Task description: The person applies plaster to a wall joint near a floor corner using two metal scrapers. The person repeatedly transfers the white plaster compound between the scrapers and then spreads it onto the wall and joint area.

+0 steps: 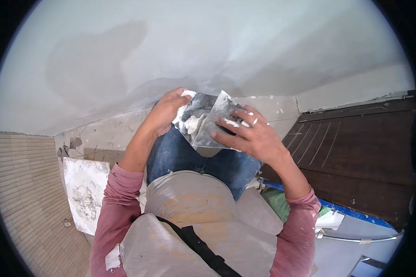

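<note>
Between my hands are two flat, putty-smeared metal blades. My left hand (168,111) grips the left blade (199,101) at its outer edge, thumb on top. A lump of white putty (192,123) sits on that blade, against the edge of the right blade (207,131). My right hand (247,134) holds the right blade with its fingers across the upper face; the underside of the grip is hidden. White smears mark the fingers.
A grey-white plastered wall (180,41) rises ahead. A dirty white board (85,191) lies at left beside ribbed tiles (23,184). A dark wooden panel (351,152) is at right, with a green sack (282,203) and a metal rail (356,239) below it.
</note>
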The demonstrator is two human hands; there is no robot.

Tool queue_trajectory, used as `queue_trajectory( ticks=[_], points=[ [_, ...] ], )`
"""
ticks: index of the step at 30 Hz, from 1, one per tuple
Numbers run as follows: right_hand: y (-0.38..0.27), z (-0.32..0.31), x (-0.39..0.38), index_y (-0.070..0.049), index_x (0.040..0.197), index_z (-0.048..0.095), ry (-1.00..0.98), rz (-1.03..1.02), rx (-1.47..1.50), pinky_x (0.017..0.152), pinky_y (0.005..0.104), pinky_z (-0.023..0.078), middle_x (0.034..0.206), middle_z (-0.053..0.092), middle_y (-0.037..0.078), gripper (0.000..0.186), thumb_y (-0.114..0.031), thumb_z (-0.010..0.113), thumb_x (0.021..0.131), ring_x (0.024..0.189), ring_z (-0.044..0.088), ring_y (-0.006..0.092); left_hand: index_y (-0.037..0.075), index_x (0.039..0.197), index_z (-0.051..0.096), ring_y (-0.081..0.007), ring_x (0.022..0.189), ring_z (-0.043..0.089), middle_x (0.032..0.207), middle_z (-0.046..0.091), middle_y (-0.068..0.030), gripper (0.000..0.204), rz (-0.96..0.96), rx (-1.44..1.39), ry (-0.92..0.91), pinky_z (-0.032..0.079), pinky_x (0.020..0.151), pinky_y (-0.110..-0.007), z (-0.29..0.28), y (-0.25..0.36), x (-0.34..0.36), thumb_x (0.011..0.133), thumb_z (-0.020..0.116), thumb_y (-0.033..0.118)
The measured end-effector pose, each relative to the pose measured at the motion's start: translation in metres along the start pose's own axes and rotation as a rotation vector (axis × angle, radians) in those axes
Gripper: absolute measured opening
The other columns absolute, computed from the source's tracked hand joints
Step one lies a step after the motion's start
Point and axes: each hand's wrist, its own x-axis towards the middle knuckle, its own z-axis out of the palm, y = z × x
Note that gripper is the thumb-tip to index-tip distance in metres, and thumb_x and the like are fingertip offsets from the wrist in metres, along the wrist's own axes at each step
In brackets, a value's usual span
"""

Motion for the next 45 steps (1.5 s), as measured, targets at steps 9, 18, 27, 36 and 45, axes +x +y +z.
queue_trajectory(
  ticks=[9, 18, 27, 36, 45],
  points=[
    [0.008, -0.024, 0.013, -0.028, 0.121, 0.066, -0.217, 0.027, 0.049, 0.103, 0.0433, 0.046, 0.125, 0.062, -0.002, 0.044, -0.021, 0.065, 0.078, 0.113, 0.058, 0.0226, 0.001, 0.113, 0.059, -0.0122, 0.097, 0.058, 0.105, 0.063, -0.0050, 0.020, 0.007, 0.105, -0.027, 0.046, 0.088, -0.028, -0.016, -0.005, 0.006, 0.098, 0.051, 0.011],
    [-0.004, 0.001, 0.017, -0.032, 0.130, 0.061, -0.198, -0.010, 0.100, 0.106, 0.0467, 0.044, 0.134, 0.059, -0.003, 0.054, -0.020, 0.066, 0.077, 0.116, 0.057, 0.0232, 0.001, 0.110, 0.059, -0.0111, 0.095, 0.050, 0.099, 0.059, -0.0023, 0.018, 0.066, 0.208, -0.012, 0.040, 0.087, -0.027, -0.003, -0.005, 0.011, 0.097, 0.051, 0.011],
    [0.017, 0.027, -0.047, -0.018, 0.123, 0.064, -0.029, 0.335, 0.454, 0.100, 0.0384, 0.047, 0.123, 0.065, 0.002, 0.039, -0.013, 0.064, 0.084, 0.110, 0.059, 0.0241, 0.001, 0.115, 0.058, -0.0095, 0.090, 0.057, 0.100, 0.063, -0.0030, 0.024, 0.251, 0.378, 0.131, 0.045, 0.081, -0.024, 0.000, 0.063, 0.004, 0.096, 0.055, 0.015],
    [0.023, 0.189, -0.075, -0.006, 0.109, 0.065, 0.905, 1.204, 1.688, 0.084, 0.0320, 0.050, 0.099, 0.069, 0.004, 0.018, -0.012, 0.052, 0.099, 0.091, 0.066, 0.0175, 0.005, 0.096, 0.053, -0.0075, 0.073, 0.047, 0.080, 0.048, 0.0028, 0.028, 0.128, 1.012, -0.222, 0.037, 0.066, -0.022, 0.035, 0.238, -0.010, 0.086, 0.063, 0.028],
    [0.060, 0.331, -0.068, -0.012, 0.122, 0.057, 1.506, 1.882, 1.780, 0.070, 0.0416, 0.056, 0.114, 0.062, 0.007, 0.034, -0.020, 0.063, 0.089, 0.099, 0.062, 0.0226, 0.006, 0.087, 0.050, -0.0074, 0.068, 0.040, 0.077, 0.044, 0.0036, 0.049, 0.136, 1.106, -0.203, 0.028, 0.059, -0.022, 0.003, 0.276, -0.003, 0.080, 0.075, 0.047]
  ],
)
